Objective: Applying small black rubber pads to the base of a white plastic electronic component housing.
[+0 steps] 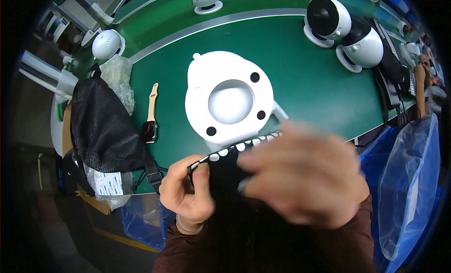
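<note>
My left hand (188,190) pinches the left end of a black sheet (225,172) between thumb and fingers. White round spots run in a row along its upper edge. Over the sheet's right part is my right hand (305,179), smeared by motion; whether its fingers hold anything is unclear. A small greyish spot shows at one fingertip. Just beyond the sheet lies a white rounded plastic housing (199,106) with a large round opening. Three black round pads (255,77) are on its face. A pale strip sticks out from its right side.
A smartwatch (150,131) lies left of the housing, beside a black mesh bag (101,125) and bubble wrap (117,78). White round devices (364,47) stand at the far right, another white device (107,44) far left. Blue-lined bins (406,188) flank the green table (291,61). Another person's arm (419,89) is far right.
</note>
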The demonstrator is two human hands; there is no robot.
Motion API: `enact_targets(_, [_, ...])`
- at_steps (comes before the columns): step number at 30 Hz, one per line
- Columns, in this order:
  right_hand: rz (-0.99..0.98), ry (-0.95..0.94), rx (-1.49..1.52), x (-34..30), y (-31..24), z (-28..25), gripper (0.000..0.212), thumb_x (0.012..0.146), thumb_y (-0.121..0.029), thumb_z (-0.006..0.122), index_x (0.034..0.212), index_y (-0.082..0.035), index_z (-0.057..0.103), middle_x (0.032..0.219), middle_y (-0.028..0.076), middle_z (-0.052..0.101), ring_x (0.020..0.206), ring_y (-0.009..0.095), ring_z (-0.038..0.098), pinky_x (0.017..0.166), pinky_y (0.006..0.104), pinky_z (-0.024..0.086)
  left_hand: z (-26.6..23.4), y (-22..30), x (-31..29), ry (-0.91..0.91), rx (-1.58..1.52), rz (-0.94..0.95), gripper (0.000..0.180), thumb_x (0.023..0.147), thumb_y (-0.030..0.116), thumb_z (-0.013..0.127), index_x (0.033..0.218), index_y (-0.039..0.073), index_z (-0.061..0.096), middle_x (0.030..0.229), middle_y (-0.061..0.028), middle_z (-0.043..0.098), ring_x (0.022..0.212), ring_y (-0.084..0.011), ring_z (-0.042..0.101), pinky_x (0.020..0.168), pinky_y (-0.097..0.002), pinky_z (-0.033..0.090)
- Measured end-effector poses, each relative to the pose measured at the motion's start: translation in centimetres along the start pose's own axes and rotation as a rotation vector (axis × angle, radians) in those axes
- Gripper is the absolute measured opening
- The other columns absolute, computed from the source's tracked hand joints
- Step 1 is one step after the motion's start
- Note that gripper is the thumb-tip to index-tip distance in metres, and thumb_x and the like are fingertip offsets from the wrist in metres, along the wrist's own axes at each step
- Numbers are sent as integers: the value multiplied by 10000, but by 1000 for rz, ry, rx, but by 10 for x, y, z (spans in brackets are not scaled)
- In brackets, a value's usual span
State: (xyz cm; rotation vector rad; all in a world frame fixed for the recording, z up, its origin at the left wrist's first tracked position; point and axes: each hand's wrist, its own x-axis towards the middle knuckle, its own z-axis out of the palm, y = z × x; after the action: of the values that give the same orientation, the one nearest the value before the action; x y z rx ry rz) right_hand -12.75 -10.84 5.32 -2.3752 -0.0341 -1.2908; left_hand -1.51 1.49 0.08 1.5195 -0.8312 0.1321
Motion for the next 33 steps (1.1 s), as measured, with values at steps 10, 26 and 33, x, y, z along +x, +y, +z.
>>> enact_targets(10, [371,-174,185,60,41,25,76,673,-30,600,724,25,600,848,124,617,751,175,590,693,251,446,2,2,26,-193,51,29,118,673,-59,590,785,-25,608,1030,-208,523,802,-202,570,675,-248,444])
enact_targets(26, [310,-180,148,60,41,34,60,654,-22,626,690,9,590,823,83,598,749,143,563,689,233,426,-1,-2,32,-239,29,117,188,609,-111,599,787,-49,606,1053,-204,517,710,-188,602,591,-234,468])
enact_targets(33, [382,-233,104,63,38,31,85,655,-49,638,667,-4,567,820,79,585,777,131,555,685,229,430,-2,-3,31,-244,31,126,181,620,-101,603,791,-44,608,1055,-199,520,706,-186,603,586,-227,465])
